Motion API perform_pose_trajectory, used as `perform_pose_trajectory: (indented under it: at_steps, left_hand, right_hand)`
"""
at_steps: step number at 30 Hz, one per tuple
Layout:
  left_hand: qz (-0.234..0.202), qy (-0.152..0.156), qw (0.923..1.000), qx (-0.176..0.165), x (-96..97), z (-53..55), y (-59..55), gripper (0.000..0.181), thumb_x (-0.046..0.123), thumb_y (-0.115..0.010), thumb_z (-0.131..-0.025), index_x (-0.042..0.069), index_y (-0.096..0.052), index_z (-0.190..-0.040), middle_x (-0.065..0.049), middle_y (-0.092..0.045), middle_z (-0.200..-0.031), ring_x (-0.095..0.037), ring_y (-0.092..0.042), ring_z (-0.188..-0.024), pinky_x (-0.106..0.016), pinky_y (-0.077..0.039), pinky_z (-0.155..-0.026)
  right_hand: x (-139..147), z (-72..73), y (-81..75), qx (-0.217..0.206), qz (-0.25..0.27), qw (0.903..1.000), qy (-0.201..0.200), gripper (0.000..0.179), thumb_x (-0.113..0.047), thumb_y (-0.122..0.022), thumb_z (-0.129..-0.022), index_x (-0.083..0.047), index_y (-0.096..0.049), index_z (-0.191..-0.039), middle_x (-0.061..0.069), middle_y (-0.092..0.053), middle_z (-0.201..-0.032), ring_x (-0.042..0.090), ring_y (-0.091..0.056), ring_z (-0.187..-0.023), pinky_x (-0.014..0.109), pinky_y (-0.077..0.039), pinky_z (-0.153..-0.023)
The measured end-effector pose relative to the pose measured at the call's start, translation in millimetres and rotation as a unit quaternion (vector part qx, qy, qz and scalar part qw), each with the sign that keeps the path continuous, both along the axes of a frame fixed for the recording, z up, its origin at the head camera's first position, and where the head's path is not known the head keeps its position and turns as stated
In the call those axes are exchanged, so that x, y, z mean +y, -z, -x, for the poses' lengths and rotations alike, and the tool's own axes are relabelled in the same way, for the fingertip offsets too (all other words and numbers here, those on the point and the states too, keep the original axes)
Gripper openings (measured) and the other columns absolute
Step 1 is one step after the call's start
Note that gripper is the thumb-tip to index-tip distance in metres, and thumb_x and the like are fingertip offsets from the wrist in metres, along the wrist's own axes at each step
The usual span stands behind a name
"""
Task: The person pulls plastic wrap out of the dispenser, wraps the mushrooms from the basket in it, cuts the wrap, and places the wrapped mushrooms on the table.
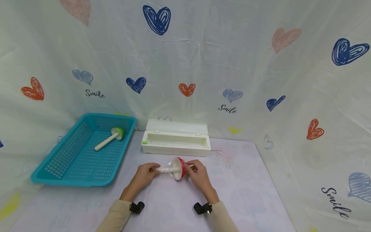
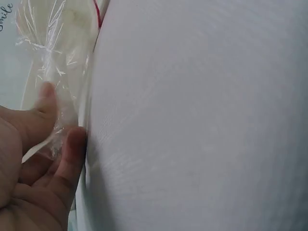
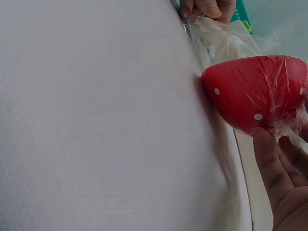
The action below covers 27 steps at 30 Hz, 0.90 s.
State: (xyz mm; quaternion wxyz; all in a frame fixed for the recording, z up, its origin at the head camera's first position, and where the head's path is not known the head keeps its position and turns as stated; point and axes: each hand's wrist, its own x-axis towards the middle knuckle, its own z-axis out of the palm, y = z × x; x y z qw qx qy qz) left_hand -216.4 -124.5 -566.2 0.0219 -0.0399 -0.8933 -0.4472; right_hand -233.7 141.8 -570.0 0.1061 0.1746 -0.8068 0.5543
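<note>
A toy mushroom (image 1: 176, 169) with a white stem and a red, white-dotted cap (image 3: 255, 91) lies on its side over the table, wrapped in clear plastic film (image 2: 53, 62). At the stem's end, my left hand (image 1: 146, 174) pinches the stem in its film between thumb and fingers. My right hand (image 1: 198, 174) is at the top of the cap, pinching film bunched there (image 3: 288, 127), its fingertips against the red surface.
Behind the hands stands a long white box (image 1: 176, 149) with its lid raised. A blue perforated basket (image 1: 84, 185) at the left holds a green-capped mushroom (image 1: 118, 132). A curtain printed with hearts (image 1: 185, 48) hangs behind the table (image 1: 249, 193).
</note>
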Motion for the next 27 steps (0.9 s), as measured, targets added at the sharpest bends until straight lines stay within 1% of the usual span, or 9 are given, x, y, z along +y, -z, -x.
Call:
perform_pose_trajectory:
  at_steps: [3, 5, 9, 12, 16, 19, 23, 25, 27]
  left_hand:
    - [0.0, -0.004, 1.0, 0.005, 0.1, 0.5, 1.1, 0.032, -0.006, -0.08, -0.082, 0.002, -0.075, -0.113, -0.005, -0.074, -0.089, -0.013, -0.067, -0.081, -0.03, -0.058, -0.071]
    - [0.006, -0.009, 0.9999, 0.01, 0.5, 1.1, -0.1, 0.031, -0.009, -0.079, -0.08, 0.0, -0.076, -0.11, -0.006, -0.075, -0.088, -0.016, -0.069, -0.082, -0.033, -0.059, -0.072]
    - [0.018, -0.029, 0.9993, 0.013, 4.0, 1.2, -3.9, 0.019, -0.003, -0.082, -0.081, 0.0, -0.078, -0.099, -0.007, -0.077, -0.085, -0.017, -0.071, -0.081, -0.035, -0.059, -0.071]
    - [0.02, -0.045, 0.9987, 0.017, 7.6, 0.1, -5.1, 0.013, 0.003, -0.085, -0.08, 0.001, -0.078, -0.091, -0.006, -0.077, -0.082, -0.016, -0.071, -0.078, -0.034, -0.059, -0.068]
    - [0.027, -0.047, 0.9979, 0.034, 13.5, 0.5, -4.1, 0.01, 0.003, -0.085, -0.081, 0.002, -0.078, -0.087, -0.007, -0.077, -0.082, -0.016, -0.07, -0.077, -0.033, -0.058, -0.067]
    - [0.03, -0.039, 0.9982, 0.034, 18.0, 2.3, -4.0, 0.01, 0.002, -0.084, -0.082, 0.001, -0.078, -0.089, -0.007, -0.077, -0.084, -0.016, -0.069, -0.078, -0.033, -0.058, -0.068]
    - [0.023, -0.03, 0.9991, 0.02, 24.9, 4.1, -5.2, 0.013, 0.004, -0.086, -0.08, 0.001, -0.078, -0.09, -0.006, -0.077, -0.083, -0.014, -0.069, -0.077, -0.032, -0.059, -0.068]
    - [0.023, -0.027, 0.9993, 0.014, 28.7, 5.2, -5.7, 0.017, 0.005, -0.088, -0.078, 0.001, -0.078, -0.09, -0.004, -0.076, -0.08, -0.013, -0.069, -0.075, -0.031, -0.058, -0.067]
    - [0.026, -0.025, 0.9993, 0.008, 33.1, 6.6, -6.8, 0.021, 0.008, -0.091, -0.075, 0.001, -0.077, -0.089, -0.003, -0.075, -0.078, -0.012, -0.067, -0.073, -0.03, -0.057, -0.067]
  right_hand:
    - [0.1, 1.1, -0.9, 0.014, 0.001, 0.9998, 0.012, 0.007, -0.007, -0.075, -0.093, -0.007, -0.073, -0.1, 0.009, -0.07, -0.098, 0.011, -0.068, -0.075, 0.022, -0.058, -0.064]
    - [0.5, 2.0, -2.0, 0.015, 0.003, 0.9997, 0.018, 0.006, -0.008, -0.077, -0.092, -0.008, -0.074, -0.098, 0.007, -0.071, -0.097, 0.01, -0.069, -0.077, 0.021, -0.058, -0.065]
    - [2.2, 4.4, -2.0, 0.006, 0.009, 0.9992, 0.039, 0.005, -0.011, -0.076, -0.094, -0.008, -0.075, -0.097, 0.007, -0.073, -0.093, 0.008, -0.068, -0.077, 0.022, -0.058, -0.066]
    - [4.6, 6.8, 0.4, -0.011, 0.021, 0.9984, 0.051, 0.005, -0.009, -0.075, -0.095, -0.008, -0.074, -0.099, 0.007, -0.074, -0.089, 0.005, -0.066, -0.074, 0.022, -0.057, -0.064]
    - [8.7, 8.2, 2.7, -0.016, 0.027, 0.9982, 0.051, 0.007, -0.006, -0.073, -0.095, -0.007, -0.075, -0.102, 0.01, -0.074, -0.09, 0.004, -0.065, -0.072, 0.022, -0.057, -0.063]
    - [10.2, 7.7, 2.2, -0.003, 0.02, 0.9976, 0.067, 0.008, -0.005, -0.073, -0.095, -0.007, -0.075, -0.102, 0.01, -0.073, -0.092, 0.008, -0.065, -0.073, 0.021, -0.056, -0.063]
    - [10.5, 3.7, -5.5, 0.009, 0.002, 0.9957, 0.092, 0.011, 0.002, -0.071, -0.094, -0.001, -0.075, -0.104, 0.014, -0.073, -0.097, 0.02, -0.068, -0.079, 0.019, -0.056, -0.066]
    - [11.2, -0.9, -13.8, 0.004, 0.002, 0.9958, 0.091, 0.012, 0.004, -0.069, -0.094, 0.002, -0.074, -0.105, 0.017, -0.073, -0.1, 0.025, -0.069, -0.084, 0.019, -0.056, -0.069]
    - [12.9, -6.4, -23.2, -0.005, 0.006, 0.9964, 0.084, 0.014, 0.003, -0.068, -0.095, 0.004, -0.074, -0.107, 0.018, -0.072, -0.104, 0.025, -0.069, -0.089, 0.017, -0.056, -0.072]
